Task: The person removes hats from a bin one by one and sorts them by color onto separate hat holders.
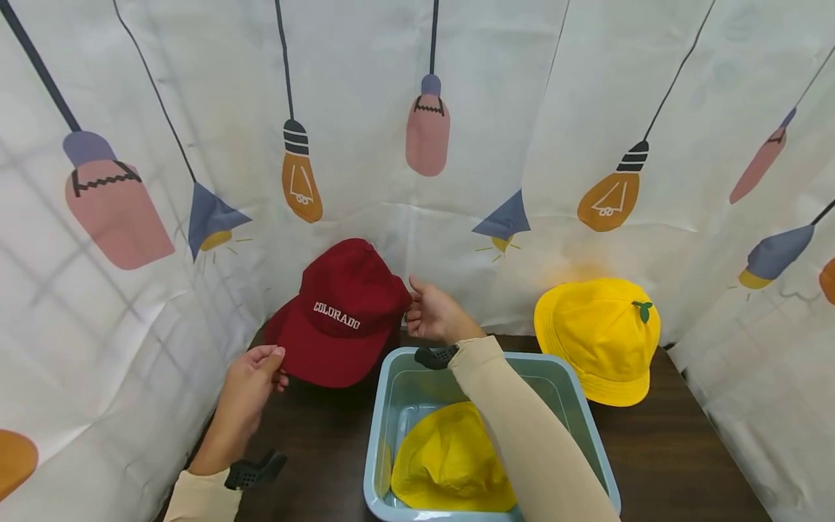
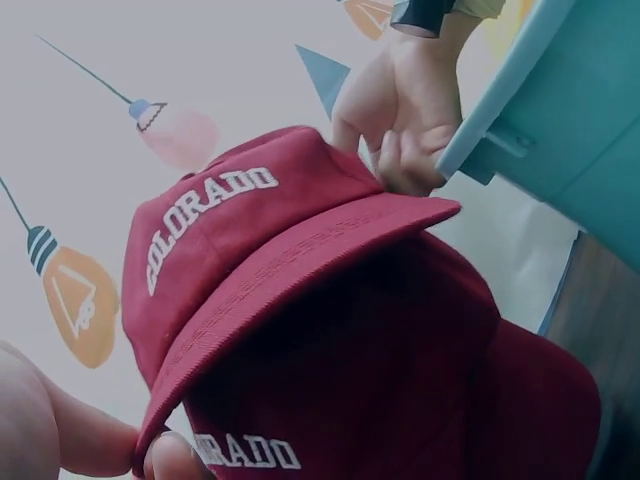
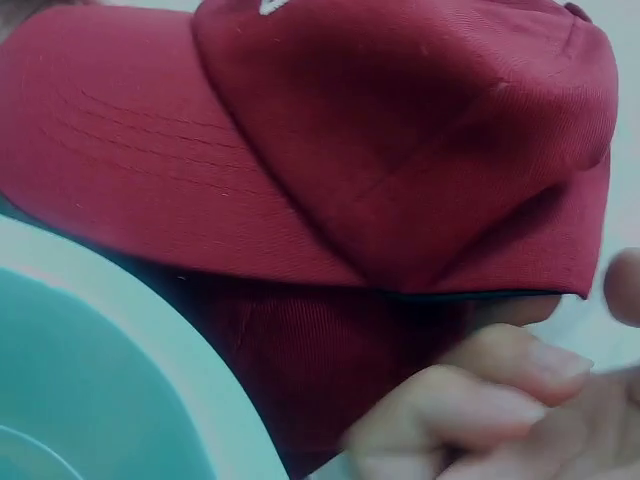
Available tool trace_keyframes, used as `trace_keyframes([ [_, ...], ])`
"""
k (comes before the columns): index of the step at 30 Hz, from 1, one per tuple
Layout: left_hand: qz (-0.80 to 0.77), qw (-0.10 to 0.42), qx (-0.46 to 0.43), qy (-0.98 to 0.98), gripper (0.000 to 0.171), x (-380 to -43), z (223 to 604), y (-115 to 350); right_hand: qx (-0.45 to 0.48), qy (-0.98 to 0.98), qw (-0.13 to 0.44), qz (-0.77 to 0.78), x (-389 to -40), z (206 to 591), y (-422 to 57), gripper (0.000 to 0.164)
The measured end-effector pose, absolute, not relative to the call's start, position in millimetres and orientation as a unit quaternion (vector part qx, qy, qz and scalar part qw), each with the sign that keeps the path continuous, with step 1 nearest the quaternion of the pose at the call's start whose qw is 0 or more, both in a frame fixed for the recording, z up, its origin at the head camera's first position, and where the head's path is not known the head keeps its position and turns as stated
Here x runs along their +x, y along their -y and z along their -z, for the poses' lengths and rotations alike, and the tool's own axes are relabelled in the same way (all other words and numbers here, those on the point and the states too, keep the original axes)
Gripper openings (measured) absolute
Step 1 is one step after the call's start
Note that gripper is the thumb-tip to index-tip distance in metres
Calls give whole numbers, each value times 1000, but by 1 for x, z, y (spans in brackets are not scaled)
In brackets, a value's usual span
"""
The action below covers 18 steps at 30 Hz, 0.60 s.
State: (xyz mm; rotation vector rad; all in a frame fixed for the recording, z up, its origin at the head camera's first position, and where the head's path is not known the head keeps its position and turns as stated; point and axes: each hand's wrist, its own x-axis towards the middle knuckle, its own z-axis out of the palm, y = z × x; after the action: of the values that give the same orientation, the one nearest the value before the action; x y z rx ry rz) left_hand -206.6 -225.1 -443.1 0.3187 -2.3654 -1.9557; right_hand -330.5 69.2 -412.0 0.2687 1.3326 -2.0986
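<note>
A red baseball cap (image 1: pixel 355 286) lettered COLORADO sits over a second red cap (image 2: pixel 540 400) at the back left of the table. With thumb and fingers my left hand (image 1: pixel 251 384) pinches the upper cap's brim at its left corner. The right hand (image 1: pixel 437 313) is at that cap's back edge; in the right wrist view its bent fingers (image 3: pixel 480 400) lie just under the edge, and the thumb stands off from the cloth. Most of the lower cap is hidden in the head view.
A light blue plastic bin (image 1: pixel 375 442) stands in front, under my right forearm, with a yellow bucket hat (image 1: pixel 450 464) inside. Another yellow hat (image 1: pixel 596 333) with a green sprout leans behind its right corner. A white lamp-print curtain (image 1: pixel 365 109) surrounds the dark table (image 1: pixel 685 449).
</note>
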Motion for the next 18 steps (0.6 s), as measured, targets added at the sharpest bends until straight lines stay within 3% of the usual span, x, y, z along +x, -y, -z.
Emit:
trace_keyframes([
  [4, 635, 20, 102, 766, 33, -209, 442, 228, 81, -543, 375, 747, -331, 410, -68, 46],
  [10, 638, 21, 93, 764, 28, -212, 442, 231, 53, -537, 406, 738, -331, 406, -68, 38],
  [14, 642, 24, 84, 762, 26, -213, 441, 234, 4, -548, 362, 754, -331, 407, -70, 28],
  [18, 638, 24, 81, 766, 28, -213, 439, 238, -4, -552, 260, 792, -331, 407, -70, 21],
])
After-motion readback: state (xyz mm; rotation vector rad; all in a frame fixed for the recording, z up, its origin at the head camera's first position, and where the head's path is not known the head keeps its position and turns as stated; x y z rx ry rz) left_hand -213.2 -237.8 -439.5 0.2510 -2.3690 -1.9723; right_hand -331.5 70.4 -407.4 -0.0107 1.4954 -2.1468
